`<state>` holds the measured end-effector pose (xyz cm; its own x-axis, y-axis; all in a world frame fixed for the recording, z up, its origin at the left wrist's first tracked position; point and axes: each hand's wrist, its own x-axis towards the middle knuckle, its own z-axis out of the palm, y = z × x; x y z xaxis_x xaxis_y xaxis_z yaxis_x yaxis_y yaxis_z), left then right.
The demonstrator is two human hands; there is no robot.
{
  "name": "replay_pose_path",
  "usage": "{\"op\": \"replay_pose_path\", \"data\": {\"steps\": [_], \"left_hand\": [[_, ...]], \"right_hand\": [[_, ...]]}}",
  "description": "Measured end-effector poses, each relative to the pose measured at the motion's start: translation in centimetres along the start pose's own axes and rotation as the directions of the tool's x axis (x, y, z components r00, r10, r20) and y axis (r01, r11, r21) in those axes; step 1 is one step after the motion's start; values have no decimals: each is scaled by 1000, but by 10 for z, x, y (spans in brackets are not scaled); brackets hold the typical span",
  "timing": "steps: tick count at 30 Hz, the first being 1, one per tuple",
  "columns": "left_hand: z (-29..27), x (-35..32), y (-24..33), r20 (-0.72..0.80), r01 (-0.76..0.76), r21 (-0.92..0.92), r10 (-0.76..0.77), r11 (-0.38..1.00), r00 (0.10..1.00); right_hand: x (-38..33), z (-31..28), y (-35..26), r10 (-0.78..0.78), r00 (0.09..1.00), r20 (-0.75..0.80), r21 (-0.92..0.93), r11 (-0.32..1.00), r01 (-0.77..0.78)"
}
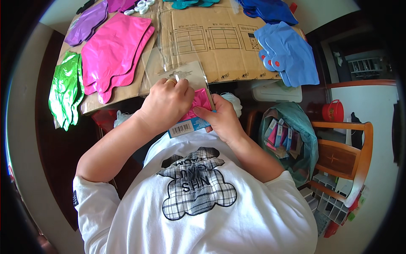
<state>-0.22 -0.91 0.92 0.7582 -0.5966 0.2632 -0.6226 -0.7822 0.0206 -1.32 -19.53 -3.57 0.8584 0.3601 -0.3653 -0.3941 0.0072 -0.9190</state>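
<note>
Close to my body, over the table's near edge, I hold a flat clear plastic package (202, 100) with folded pink foil inside. A blue and white card with a barcode (182, 129) shows at its near end. My right hand (224, 114) grips the package's right side, its thumb pressed on the front. My left hand (167, 101) is closed, with a ring on one finger, and lies over the package's upper left part. Its fingertips are mostly hidden, and a small white bit shows beside them. The package's transparent upper part (186, 70) reaches onto the table.
Cardboard (220, 59) covers the table. Flat foil pieces lie around it: pink (114, 53), green (65, 91), purple (88, 23), light blue (287, 51) and dark blue (268, 10). At right, a teal bag (306, 148) of similar packages stands by a wooden chair (338, 156).
</note>
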Motion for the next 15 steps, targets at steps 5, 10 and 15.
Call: {"op": "replay_pose_path", "data": {"steps": [5, 10, 15], "left_hand": [[0, 6, -3, -127, 89, -119, -105, 989, 986], [4, 6, -3, -212, 201, -241, -254, 949, 944], [3, 5, -7, -157, 43, -131, -64, 990, 986]], "right_hand": [[-1, 2, -5, 0, 1000, -4, 47, 999, 1], [-2, 2, -4, 17, 1000, 13, 39, 999, -17], [-2, 6, -3, -28, 999, -33, 20, 999, 29]]}}
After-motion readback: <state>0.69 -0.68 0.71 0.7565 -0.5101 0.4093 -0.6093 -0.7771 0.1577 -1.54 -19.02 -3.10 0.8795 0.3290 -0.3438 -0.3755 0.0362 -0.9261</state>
